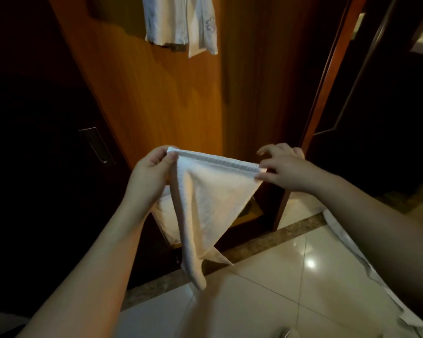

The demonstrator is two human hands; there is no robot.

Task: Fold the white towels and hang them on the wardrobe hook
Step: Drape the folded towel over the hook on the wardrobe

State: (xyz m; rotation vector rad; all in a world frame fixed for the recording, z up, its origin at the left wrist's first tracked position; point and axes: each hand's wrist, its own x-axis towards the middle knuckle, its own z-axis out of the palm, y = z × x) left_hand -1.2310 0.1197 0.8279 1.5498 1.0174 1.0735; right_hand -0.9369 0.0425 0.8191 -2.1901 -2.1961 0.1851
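White towel (pixel 213 191), triangular, hem uppermost

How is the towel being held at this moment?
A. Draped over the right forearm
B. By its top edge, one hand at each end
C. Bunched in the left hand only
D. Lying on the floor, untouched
B: the left hand and right hand each pinch an end of the towel's top edge, and the rest hangs down to a point.

Glossy pale floor tiles (pixel 303 284) fill the near right, crossed by a speckled brown stone border strip (pixel 274 240). On the far left a dark door (pixel 34 142) carries a recessed metal handle (pixel 97 145). On the far right stands a reddish wooden frame (pixel 327 76).
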